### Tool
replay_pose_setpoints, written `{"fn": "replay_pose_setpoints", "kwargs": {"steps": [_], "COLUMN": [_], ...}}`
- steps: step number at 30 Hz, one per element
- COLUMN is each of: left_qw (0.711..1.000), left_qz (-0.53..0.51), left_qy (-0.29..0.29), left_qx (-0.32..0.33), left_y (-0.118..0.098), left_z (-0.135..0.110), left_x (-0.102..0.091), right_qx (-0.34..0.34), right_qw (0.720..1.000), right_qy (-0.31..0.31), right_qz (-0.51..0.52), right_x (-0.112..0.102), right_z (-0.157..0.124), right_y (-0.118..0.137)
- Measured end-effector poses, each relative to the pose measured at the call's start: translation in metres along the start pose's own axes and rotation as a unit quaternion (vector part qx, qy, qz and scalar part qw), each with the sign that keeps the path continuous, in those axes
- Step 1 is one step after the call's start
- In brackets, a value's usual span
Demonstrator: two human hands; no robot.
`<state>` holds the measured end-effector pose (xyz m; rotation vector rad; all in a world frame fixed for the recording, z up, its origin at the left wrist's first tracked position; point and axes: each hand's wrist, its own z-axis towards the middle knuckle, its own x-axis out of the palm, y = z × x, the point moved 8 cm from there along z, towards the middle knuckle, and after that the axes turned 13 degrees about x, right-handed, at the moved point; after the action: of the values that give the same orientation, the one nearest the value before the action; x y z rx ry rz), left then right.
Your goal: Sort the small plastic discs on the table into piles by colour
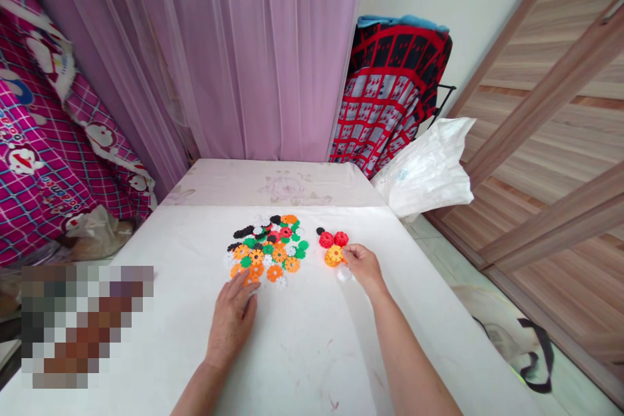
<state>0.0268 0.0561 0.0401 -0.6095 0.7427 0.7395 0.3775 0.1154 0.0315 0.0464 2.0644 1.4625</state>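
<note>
Many flat, notched plastic discs in orange, green, black, white and red lie in a loose pile (268, 249) on the white table. My left hand (233, 309) rests at the pile's near edge, fingers spread over some orange discs (253, 271). To the right lie smaller groups sorted by colour: red discs (334, 239), a black disc (320, 231) and white discs (344, 272). My right hand (363, 266) pinches an orange disc (335, 254) at its edge, over the orange group beside the red ones.
A white cloth covers the table (302, 351). Behind it hangs a purple curtain (273, 52). A white plastic bag (429, 169) stands off the right edge, near a red-and-black patterned cloth (385, 91) and wooden cabinet doors (550, 143).
</note>
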Motion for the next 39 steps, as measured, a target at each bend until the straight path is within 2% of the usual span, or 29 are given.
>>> {"fn": "replay_pose_setpoints", "kwargs": {"steps": [6, 9, 15, 22, 26, 31, 35, 39], "left_qw": [1.000, 1.000, 1.000, 1.000, 1.000, 1.000, 1.000, 1.000], "left_qz": [0.003, 0.002, -0.005, -0.011, -0.016, -0.010, -0.003, -0.005], "left_qy": [-0.002, -0.001, 0.004, 0.004, 0.005, 0.011, 0.013, 0.010], "left_qx": [0.002, -0.001, -0.011, -0.014, -0.017, -0.013, -0.009, -0.010], "left_y": [0.000, 0.000, 0.001, 0.001, 0.002, 0.001, 0.001, 0.000], "left_z": [0.001, 0.001, 0.000, 0.001, 0.001, 0.000, -0.001, 0.000], "left_x": [-0.001, -0.001, -0.001, -0.001, -0.001, 0.000, 0.000, -0.001], "right_qx": [-0.004, -0.009, -0.032, -0.048, -0.076, -0.123, -0.096, -0.064], "right_qw": [1.000, 0.997, 0.964, 0.963, 0.966, 0.951, 0.930, 0.916], "right_qy": [-0.006, -0.015, -0.112, -0.087, -0.045, 0.059, 0.061, 0.047], "right_qz": [-0.030, -0.078, -0.240, -0.250, -0.243, -0.277, -0.348, -0.394], "right_x": [0.002, -0.001, -0.024, -0.019, 0.004, 0.065, 0.098, 0.110], "right_z": [-0.001, -0.006, -0.024, -0.036, -0.050, -0.080, -0.089, -0.085], "right_y": [0.005, 0.012, 0.032, 0.036, 0.042, 0.053, 0.058, 0.062]}}
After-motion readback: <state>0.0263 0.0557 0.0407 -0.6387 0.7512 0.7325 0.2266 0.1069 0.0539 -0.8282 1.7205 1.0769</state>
